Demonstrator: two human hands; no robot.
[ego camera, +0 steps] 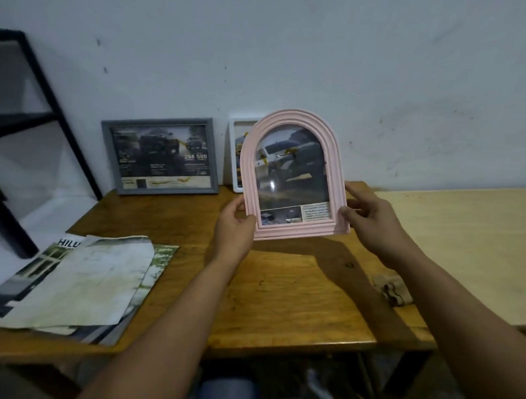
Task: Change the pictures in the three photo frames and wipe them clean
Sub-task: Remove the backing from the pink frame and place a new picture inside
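I hold a pink arched photo frame (332,160) upright above the wooden table (297,291), its front facing me with a truck picture inside. My left hand (235,225) grips its lower left edge and my right hand (369,219) grips its lower right edge. A grey rectangular frame (107,150) leans against the wall at the back, holding a dark vehicle picture. A white frame (233,155) stands behind the pink one and is mostly hidden by it.
Loose printed pages and a brochure (77,284) lie on the table's left front. A crumpled cloth (393,291) sits at the table's right edge, beside a paler table (464,244). A black metal shelf (33,114) stands at the left.
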